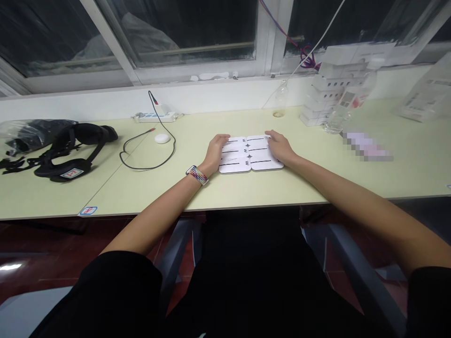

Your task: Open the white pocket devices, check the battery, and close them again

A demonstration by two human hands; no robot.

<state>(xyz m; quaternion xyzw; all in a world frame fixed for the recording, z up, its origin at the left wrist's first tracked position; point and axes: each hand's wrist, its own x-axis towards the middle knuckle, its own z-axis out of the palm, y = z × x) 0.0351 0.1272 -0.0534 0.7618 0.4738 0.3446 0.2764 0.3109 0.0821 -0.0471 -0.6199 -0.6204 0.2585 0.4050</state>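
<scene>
Resting flat on a block of white cards [251, 154] laid edge to edge in the middle of the pale green table [225, 188], left hand [215, 151] pressing at the block's 9 o'clock side, right hand [280, 148] at its 3 o'clock side, fingers of both spread and lying open on the card faces, gripping nothing. Risking a slip: any sideways push from either palm likely sliding the cards out of line or overlapping them, since nothing seems to be holding them together. Also lying close, at 10 o'clock from the cards, a black cable [148, 155] looping near a small white puck [162, 138], easy to snag with a forearm. Sitting at 2 o'clock, clear bottles [333, 123] and stacked white boxes [324, 101], prone to toppling if bumped. Hiding under the palms: the outer card edges and part of the printed lines. Staying unreadable: the small marks on the cards, the blurred patch at 3 o'clock, and the dark headgear [70, 150] at 9 o'clock, partly tangled with a plastic bag.
</scene>
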